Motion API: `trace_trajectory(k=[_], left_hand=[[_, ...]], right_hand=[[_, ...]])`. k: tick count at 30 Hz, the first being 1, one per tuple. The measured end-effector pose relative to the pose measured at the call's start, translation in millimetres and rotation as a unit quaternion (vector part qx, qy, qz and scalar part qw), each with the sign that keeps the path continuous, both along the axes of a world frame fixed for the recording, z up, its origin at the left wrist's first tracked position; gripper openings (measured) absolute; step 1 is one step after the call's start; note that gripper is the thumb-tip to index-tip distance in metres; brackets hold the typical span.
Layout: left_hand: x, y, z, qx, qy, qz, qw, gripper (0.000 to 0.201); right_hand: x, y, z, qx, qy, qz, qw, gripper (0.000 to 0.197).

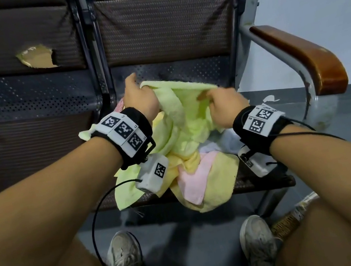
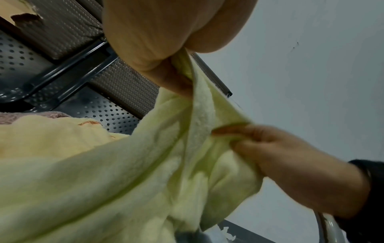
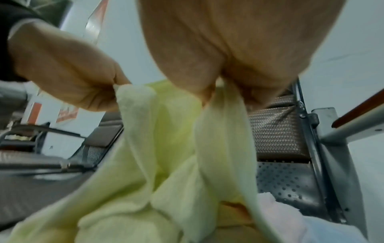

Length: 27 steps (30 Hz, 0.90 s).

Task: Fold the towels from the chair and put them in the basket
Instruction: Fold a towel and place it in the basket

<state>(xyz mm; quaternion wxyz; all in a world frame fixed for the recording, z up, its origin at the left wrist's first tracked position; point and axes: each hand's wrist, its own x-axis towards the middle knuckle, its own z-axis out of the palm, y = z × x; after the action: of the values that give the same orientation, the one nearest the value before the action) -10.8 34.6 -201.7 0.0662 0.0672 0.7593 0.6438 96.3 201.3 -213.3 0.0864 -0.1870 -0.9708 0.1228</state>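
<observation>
**Opening out the pale green towel above the heap**

Nearest me, low at the right edge of the head view, I see a scrap of brown woven wicker (image 1: 286, 225) beside my right shoe. It may be the basket, but too little shows for me to say.

Further out, a loose heap of soft terry towels, yellow (image 1: 215, 179), pink (image 1: 196, 175) and whitish, lies unfolded on the front of the dark perforated metal chair seat (image 1: 182, 70). None looks folded, so I judge the task to be at an early stage.

Above the heap both hands hold one pale green terry towel (image 1: 181, 118) lifted clear at its top edge, the rest trailing down onto the pile. My left hand (image 1: 138, 98) has its grip closed on the edge at one side; the left wrist view shows thumb and fingers clamped on the cloth. My right hand (image 1: 223, 107) pinches the same edge a little apart, fingers curled onto it.

The step in hand, as I read it, is finding the corners and spreading the towel. Next I would need to run each grip along the hem to a corner, draw the edge taut, then lift until the tail comes free of the heap without dragging other towels off the seat.
</observation>
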Motion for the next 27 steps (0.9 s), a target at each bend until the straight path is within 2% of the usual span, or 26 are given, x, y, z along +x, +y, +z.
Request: trace_trajectory(k=[2, 4, 6, 8, 11, 13, 15, 17, 19, 20, 23, 25, 27], left_hand=[[0, -1, -1, 0.043, 0.001, -0.024, 0.999, 0.037], [1, -2, 1, 0.050, 0.008, -0.027, 0.998, 0.026], [0, -4, 0, 0.011, 0.008, -0.019, 1.000, 0.013], [-3, -7, -2, -0.046, 0.006, -0.002, 0.999, 0.013], [-5, -12, -4, -0.127, 0.019, 0.033, 0.991, 0.008], [-5, -13, -4, -0.133, 0.006, 0.035, 0.990, 0.011], [-7, -12, -1, -0.108, -0.030, 0.010, 0.994, 0.022], [-7, -10, 2, -0.079, -0.057, -0.020, 0.995, 0.035], [-6, -7, 3, -0.028, -0.077, -0.028, 0.996, 0.040], [-4, -5, 4, 0.008, -0.092, -0.027, 0.995, 0.039], [5, 0, 8, 0.135, -0.162, -0.019, 0.977, 0.035], [7, 2, 12, 0.160, -0.175, -0.015, 0.971, 0.030], [4, 3, 15, 0.154, -0.156, -0.014, 0.976, 0.024]], right_hand=[[-3, 0, 5, -0.017, 0.178, 0.002, 0.984, 0.030], [-7, -4, 7, -0.039, 0.238, 0.040, 0.970, 0.019], [-7, -7, 2, -0.040, 0.206, 0.074, 0.975, 0.019], [-3, -6, -4, -0.023, 0.133, 0.107, 0.985, 0.027], [6, 5, -16, -0.045, -0.068, 0.152, 0.985, 0.029], [11, 10, -22, -0.064, -0.172, 0.131, 0.974, 0.031], [10, 13, -22, -0.040, -0.166, 0.087, 0.981, 0.039], [5, 13, -16, -0.033, -0.081, 0.048, 0.995, 0.041], [1, 7, -10, -0.087, 0.003, 0.051, 0.995, 0.036], [-1, 2, -8, -0.117, 0.011, 0.069, 0.991, 0.035], [-2, -19, -16, -0.096, -0.074, 0.122, 0.985, 0.059], [-4, -27, -28, -0.071, -0.114, 0.126, 0.983, 0.056], [-11, -26, -31, -0.073, -0.101, 0.112, 0.986, 0.044]])
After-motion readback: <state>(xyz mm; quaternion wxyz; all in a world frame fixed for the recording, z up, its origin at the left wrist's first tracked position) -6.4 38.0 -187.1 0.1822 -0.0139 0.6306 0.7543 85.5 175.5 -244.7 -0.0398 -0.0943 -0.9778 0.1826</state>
